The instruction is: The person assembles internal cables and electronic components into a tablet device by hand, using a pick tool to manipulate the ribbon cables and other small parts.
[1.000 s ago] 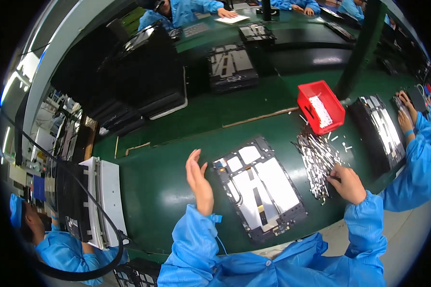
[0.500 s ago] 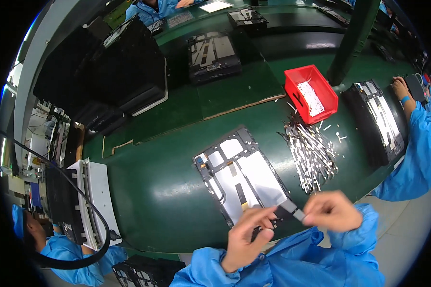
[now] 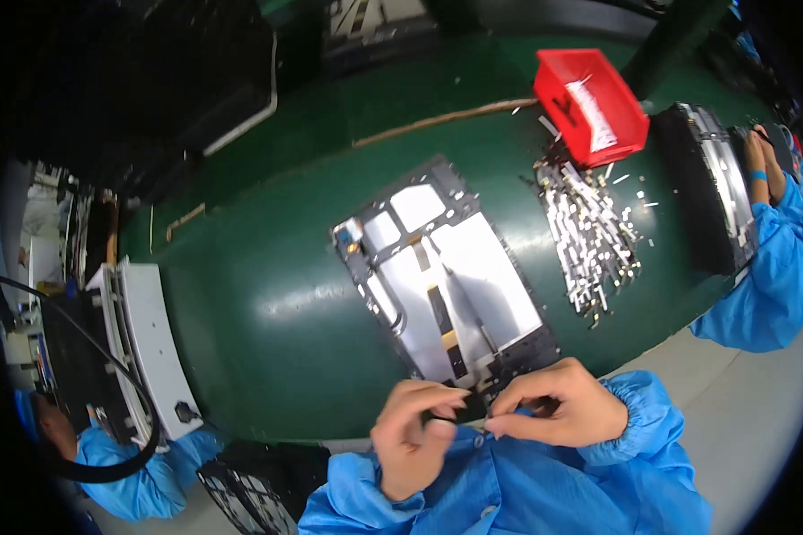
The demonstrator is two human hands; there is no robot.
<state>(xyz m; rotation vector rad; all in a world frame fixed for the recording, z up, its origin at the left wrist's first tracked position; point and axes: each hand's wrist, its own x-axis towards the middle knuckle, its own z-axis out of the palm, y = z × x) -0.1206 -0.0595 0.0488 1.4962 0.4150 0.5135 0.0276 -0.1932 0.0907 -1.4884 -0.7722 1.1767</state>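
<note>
Worktop (image 3: 268, 294): we record a long, dark green, glossy surface curving across the view.

Lying directly on it, we list:
- a flat rectangular panel (image 3: 446, 276), black-framed with white and silvery inner areas, set at a slant near the middle, its near end at the worktop's front edge;
- a spread of small silvery metal strips (image 3: 589, 236), just right of the panel, with a few stray pieces scattered about it;
- a red plastic bin (image 3: 591, 105) holding white pieces, beyond the strips;
- a second dark panel (image 3: 709, 196), at the right end;
- a thin tan strip (image 3: 437, 119), lying lengthwise beyond the middle panel.
</note>
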